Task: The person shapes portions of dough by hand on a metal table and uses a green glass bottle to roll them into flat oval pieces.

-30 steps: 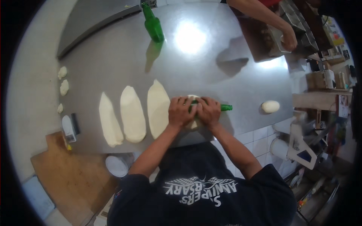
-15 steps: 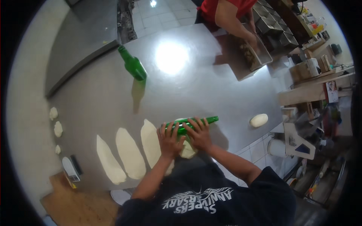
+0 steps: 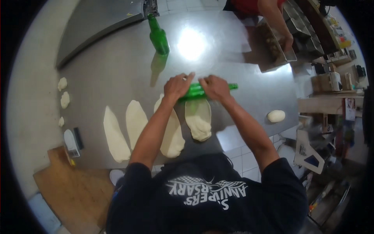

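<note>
A green glass bottle [image 3: 196, 91] lies on its side across the far end of a flattened piece of dough [image 3: 198, 121], its neck pointing right. My left hand [image 3: 177, 86] is curled over the bottle's base end, and my right hand [image 3: 215, 88] is closed around the part near the neck. The near end of this dough is thick and wrinkled; its far end goes under the bottle. Beside it on the left lie long flat dough pieces [image 3: 170, 134], [image 3: 116, 136], one partly behind my left forearm.
Another green bottle [image 3: 159, 42] stands upright on the metal table [image 3: 241, 105]. An unrolled dough ball [image 3: 276, 116] sits at the right. Small dough lumps [image 3: 65, 100] and a scale [image 3: 71, 142] line the left edge. Across the table, a co-worker's hand [image 3: 287, 41] reaches into a metal pan [image 3: 291, 55].
Both my hands have pushed the bottle away from me along the dough, uncovering its near part. My arms are stretched further out, and the whole view has shifted.
</note>
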A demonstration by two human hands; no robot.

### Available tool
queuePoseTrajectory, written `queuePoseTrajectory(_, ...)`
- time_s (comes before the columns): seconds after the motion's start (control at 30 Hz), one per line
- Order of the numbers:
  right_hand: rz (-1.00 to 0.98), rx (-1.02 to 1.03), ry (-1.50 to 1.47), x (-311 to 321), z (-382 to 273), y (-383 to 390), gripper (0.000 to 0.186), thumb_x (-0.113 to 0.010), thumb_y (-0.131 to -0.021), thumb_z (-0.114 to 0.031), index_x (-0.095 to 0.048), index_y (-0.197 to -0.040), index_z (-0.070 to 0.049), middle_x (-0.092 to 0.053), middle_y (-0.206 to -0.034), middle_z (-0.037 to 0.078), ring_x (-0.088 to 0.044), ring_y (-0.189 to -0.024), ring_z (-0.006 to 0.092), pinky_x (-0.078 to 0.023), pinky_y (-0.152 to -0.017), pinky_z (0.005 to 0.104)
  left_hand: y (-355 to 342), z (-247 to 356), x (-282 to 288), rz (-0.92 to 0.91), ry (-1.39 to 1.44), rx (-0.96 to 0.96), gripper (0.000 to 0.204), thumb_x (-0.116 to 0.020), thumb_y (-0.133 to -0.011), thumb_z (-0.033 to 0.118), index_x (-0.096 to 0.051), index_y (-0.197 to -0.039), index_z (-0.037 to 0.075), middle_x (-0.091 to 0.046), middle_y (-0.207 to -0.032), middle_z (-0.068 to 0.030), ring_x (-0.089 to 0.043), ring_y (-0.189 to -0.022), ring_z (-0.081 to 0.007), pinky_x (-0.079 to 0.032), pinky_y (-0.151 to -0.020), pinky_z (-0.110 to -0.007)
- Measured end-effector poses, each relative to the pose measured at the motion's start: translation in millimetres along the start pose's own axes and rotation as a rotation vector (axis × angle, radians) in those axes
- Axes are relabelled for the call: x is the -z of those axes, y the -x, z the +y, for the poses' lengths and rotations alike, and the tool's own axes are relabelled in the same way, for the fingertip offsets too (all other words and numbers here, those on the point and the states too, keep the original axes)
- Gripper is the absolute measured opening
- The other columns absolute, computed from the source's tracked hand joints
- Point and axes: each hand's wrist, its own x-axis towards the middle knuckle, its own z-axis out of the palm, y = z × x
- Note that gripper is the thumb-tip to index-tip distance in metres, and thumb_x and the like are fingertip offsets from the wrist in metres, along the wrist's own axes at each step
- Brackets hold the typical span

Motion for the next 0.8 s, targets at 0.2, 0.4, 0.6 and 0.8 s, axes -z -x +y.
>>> queuePoseTrajectory(0.2,0.246,0.400,0.124,-66.6,53.4,181.1,0.047,-0.077,-0.091,-0.043,-0.075,-0.131,-0.019,-0.071,-0.121,0.010,-0.072,-0.098,0.0323,-0.054,-0.087,0.0473,158.7,-45.1,-111.2,0.283,-0.208,-0.333,0.057,-0.072,-0.099,0.050,-0.073,-0.138,0.009,-0.066,-0.147,-0.0186,-0.055,-0.142,-0.0464,-0.033,-0.126,-0.057)
queuePoseTrajectory(0.4,-0.065,0.404,0.095,-35.3,41.1,262.2,0.074,-0.084,-0.085,-0.050,-0.061,-0.150,-0.025,-0.064,-0.134,0.013,-0.070,-0.112,0.0338,-0.054,-0.091,0.0491,282.4,-55.0,-132.0,0.229,0.102,-0.389,0.056,-0.079,-0.097,0.030,-0.064,-0.144,0.003,-0.063,-0.141,-0.0187,-0.054,-0.140,-0.0448,-0.035,-0.126,-0.062)
queuePoseTrajectory(0.6,-0.308,0.259,-0.073,-11.5,48.2,259.6,0.081,-0.089,-0.082,-0.046,-0.056,-0.153,-0.024,-0.062,-0.138,0.012,-0.069,-0.120,0.0377,-0.057,-0.096,0.0537,301.0,-38.8,-117.3,0.189,0.209,-0.396,0.052,-0.079,-0.095,0.018,-0.067,-0.144,0.007,-0.056,-0.150,-0.0192,-0.045,-0.148,-0.0507,-0.034,-0.127,-0.060)
queuePoseTrajectory(0.8,0.327,0.509,0.245,-33.9,57.8,129.7,0.059,-0.080,-0.092,-0.040,-0.063,-0.145,-0.020,-0.061,-0.142,0.014,-0.071,-0.114,0.0367,-0.057,-0.093,0.0511,150.4,-21.5,-105.8,0.469,-0.025,-0.460,0.044,-0.073,-0.098,0.025,-0.071,-0.138,0.008,-0.055,-0.152,-0.0198,-0.040,-0.150,-0.0515,-0.038,-0.125,-0.059)
